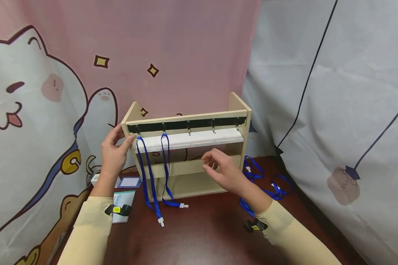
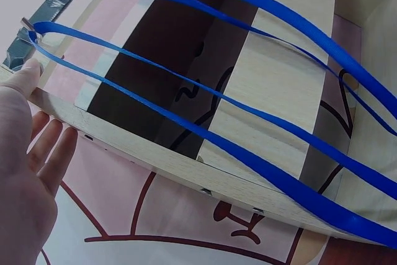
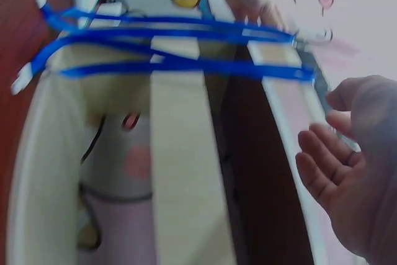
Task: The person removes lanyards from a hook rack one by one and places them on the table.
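Note:
A light wooden rack (image 1: 192, 172) stands on the table, with a row of metal hooks (image 1: 213, 126) on a black strip along its top front. Two blue lanyards hang from the two leftmost hooks, the left lanyard (image 1: 153, 180) and the one beside it (image 1: 167, 173), both with white clips at their lower ends. My left hand (image 1: 115, 151) grips the rack's upper left edge, thumb (image 2: 26, 77) on the front by the first hook and fingers along the outer side. In front of the rack's right half, my right hand (image 1: 226, 170) is raised, its fingers loosely bent and holding nothing.
More blue lanyards (image 1: 280, 189) lie in loops on the dark red table (image 1: 185, 239) right of the rack. To the left are a blue-framed badge holder (image 1: 130, 182), a booklet (image 1: 122, 215) and a small white box (image 1: 95, 179). Printed fabric walls (image 1: 185, 48) rise close behind and beside.

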Demonstrator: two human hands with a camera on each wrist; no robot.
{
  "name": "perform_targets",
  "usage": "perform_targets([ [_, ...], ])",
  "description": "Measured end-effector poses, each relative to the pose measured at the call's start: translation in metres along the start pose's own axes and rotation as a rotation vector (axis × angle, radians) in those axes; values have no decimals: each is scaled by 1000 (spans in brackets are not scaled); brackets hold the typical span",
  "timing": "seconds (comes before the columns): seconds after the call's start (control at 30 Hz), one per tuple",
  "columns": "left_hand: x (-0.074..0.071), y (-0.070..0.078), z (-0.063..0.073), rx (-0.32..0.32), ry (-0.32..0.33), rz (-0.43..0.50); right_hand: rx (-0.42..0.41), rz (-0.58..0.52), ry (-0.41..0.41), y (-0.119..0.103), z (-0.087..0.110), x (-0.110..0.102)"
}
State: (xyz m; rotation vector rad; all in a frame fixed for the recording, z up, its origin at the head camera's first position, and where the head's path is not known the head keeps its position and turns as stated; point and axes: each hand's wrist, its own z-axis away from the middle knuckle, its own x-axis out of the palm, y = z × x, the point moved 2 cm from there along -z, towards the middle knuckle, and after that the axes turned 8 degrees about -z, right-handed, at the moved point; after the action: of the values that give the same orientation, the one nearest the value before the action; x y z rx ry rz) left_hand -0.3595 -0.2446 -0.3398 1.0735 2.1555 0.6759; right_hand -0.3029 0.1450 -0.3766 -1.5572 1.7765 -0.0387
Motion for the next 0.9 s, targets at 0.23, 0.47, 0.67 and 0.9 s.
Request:
perform_targets([
  [0.23, 3, -2, 2, -16, -17, -6, -34, 21, 44, -27, -43, 34],
  [0.47, 3, -1, 0, -10, 0, -9, 59, 65, 54, -38, -79, 63],
  [0.67, 5, -2, -2, -26, 4, -24, 79, 142, 119, -33, -102, 76],
  [0.9, 3, -1, -3, -7, 6, 2, 22, 183, 149, -28, -119, 82],
])
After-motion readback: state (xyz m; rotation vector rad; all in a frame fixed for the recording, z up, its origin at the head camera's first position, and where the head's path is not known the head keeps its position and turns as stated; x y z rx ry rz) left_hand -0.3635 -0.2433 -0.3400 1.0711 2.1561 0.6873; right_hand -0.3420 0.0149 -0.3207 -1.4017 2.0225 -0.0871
